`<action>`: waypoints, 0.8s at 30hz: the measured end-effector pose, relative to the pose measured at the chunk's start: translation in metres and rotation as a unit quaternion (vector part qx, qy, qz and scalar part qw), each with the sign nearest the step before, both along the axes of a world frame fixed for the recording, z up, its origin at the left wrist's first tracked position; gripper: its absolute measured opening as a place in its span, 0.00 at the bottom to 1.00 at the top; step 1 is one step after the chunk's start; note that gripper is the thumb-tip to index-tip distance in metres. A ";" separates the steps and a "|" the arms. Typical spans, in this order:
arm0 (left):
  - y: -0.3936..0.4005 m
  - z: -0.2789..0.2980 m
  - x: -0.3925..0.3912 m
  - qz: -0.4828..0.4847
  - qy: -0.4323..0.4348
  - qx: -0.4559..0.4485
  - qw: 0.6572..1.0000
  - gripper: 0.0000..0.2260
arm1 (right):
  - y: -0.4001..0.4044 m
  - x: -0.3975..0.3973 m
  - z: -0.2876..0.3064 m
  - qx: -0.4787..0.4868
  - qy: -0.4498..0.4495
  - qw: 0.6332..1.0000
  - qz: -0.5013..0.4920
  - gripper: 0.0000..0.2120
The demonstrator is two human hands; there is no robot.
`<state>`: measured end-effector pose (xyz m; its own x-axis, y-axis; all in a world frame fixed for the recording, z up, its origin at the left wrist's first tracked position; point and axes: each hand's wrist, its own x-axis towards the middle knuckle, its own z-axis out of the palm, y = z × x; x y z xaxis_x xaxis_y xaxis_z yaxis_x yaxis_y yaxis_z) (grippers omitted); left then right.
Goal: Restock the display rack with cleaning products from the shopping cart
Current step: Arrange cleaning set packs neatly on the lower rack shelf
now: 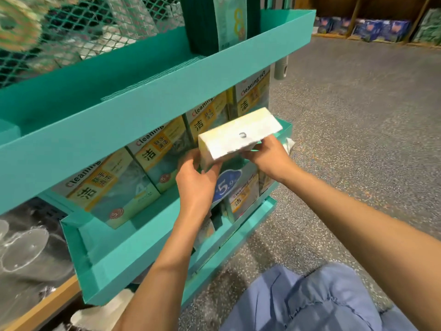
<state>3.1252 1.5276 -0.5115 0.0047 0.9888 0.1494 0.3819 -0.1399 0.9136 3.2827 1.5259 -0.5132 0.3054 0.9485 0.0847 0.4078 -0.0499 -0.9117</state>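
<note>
Both hands are on a white box [239, 136] mid-frame, tilted and a bit blurry, right in front of the teal rack [152, 91]. Left hand [195, 180] grips its lower left end, fingers curled around the corner. Right hand [267, 155] holds the underside on the right. Behind it, a row of cleaning set boxes [152, 154] stands on the middle shelf. Blue price tag [226, 185] just below the box.

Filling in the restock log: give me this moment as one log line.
step: shelving box | left hand: grips box left end | right hand: grips right end | box: in front of the middle shelf, not yet placed
</note>
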 end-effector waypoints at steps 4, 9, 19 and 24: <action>0.016 0.000 0.008 0.057 0.030 -0.056 0.996 0.18 | 0.020 0.009 0.004 -0.012 -0.051 0.999 -0.005 0.19; 0.032 -0.001 0.020 0.108 0.038 -0.110 0.987 0.15 | 0.046 0.017 0.007 -0.042 -0.126 0.991 -0.028 0.18; 0.053 -0.003 0.019 0.144 0.158 0.000 0.977 0.05 | 0.082 0.029 0.020 -0.054 -0.271 0.961 0.003 0.09; 0.057 -0.008 0.019 0.146 0.178 0.021 0.973 0.04 | 0.084 0.029 0.013 -0.032 -0.216 0.975 -0.028 0.06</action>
